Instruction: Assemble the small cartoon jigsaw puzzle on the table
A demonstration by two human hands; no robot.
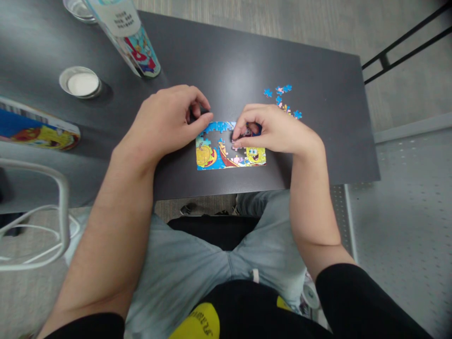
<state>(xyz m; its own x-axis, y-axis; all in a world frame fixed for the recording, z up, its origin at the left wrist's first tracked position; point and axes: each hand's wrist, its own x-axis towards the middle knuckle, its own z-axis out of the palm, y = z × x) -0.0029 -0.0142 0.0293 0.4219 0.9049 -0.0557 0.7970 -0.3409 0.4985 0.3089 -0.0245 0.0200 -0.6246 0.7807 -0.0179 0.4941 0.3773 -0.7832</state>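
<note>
A small, partly assembled cartoon jigsaw puzzle (226,157) lies near the front edge of the dark table (219,66). My left hand (169,120) rests at the puzzle's upper left corner, fingers curled, fingertips pressing on the blue top edge. My right hand (275,129) hovers over the puzzle's upper right part, its fingers pinched on a small puzzle piece (237,142) that touches the picture. Several loose puzzle pieces (282,99), blue and pink, lie just beyond my right hand.
A tall cartoon-printed tube (129,37) stands at the back left, with a round lid (80,82) beside it. A second printed tube (35,129) lies at the left edge. A white chair frame (52,207) is at lower left, black metal legs (399,47) at upper right.
</note>
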